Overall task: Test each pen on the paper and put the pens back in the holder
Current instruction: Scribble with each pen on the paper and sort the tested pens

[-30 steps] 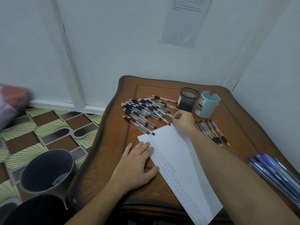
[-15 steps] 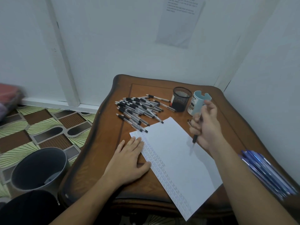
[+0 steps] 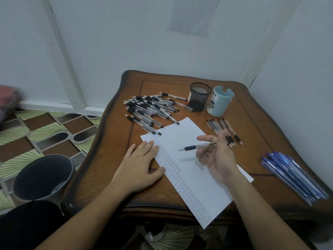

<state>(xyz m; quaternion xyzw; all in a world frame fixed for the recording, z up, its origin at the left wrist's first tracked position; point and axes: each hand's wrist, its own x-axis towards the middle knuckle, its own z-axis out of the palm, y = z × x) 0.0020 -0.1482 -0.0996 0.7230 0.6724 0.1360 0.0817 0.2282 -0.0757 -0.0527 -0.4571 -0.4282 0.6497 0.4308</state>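
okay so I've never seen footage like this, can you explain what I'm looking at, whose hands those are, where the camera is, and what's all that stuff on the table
There is no machine here. The camera sits on a person's head and looks forward and down, so the two arms reaching in from the bottom are that person's own.

The left hand lies flat on a sheet of paper, pressing it down on a wooden table. Rows of small pen marks run along the paper's left edge. The right hand is palm up with loose fingers, and a pen with a black grip rests across them above the paper.

Farther back lies a big pile of pens, then a black mesh cup and a light blue holder. A small row of pens lies in front of the holder, and blue pens lie at the right edge. A dark bin stands on the floor.
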